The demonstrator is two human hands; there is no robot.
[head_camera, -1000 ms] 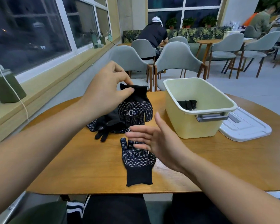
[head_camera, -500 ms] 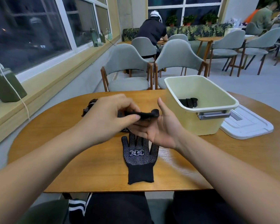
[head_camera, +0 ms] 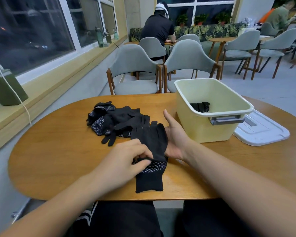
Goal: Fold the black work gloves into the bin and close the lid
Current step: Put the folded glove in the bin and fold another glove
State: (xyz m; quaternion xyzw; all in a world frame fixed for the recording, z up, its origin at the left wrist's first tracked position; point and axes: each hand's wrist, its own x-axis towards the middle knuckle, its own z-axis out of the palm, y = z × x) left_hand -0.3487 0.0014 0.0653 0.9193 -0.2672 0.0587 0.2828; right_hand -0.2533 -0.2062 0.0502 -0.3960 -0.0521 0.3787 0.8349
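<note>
**Fingers pinched at the wrist end of a glove pair lying lengthwise before the seated person**

Fingers and thumb of the left hand close in a narrow pinch on the near edge of the upper glove. This edge is just where the upper glove overlaps the dotted palm of the lower glove.

The right hand is open with its thumb raised, set against the far, finger end of the upper glove. Its own fingers are hidden behind the cloth and appear to support it from beneath.

Both gloves share one long axis. It runs from the cuff, at the near edge of the tabletop, away toward the glove pile. The lower glove lies flat, while the upper one is laid plain side up over it.

The left hand therefore holds the near end and the right hand the far end, so a fold would probably cross this axis and bring one end over the other.

The bin stands just to the right of the right hand, which is the nearer hand for the drop. One folded glove already lies inside. The lid rests flat on the tabletop beyond the bin's right side, not yet fitted.
</note>
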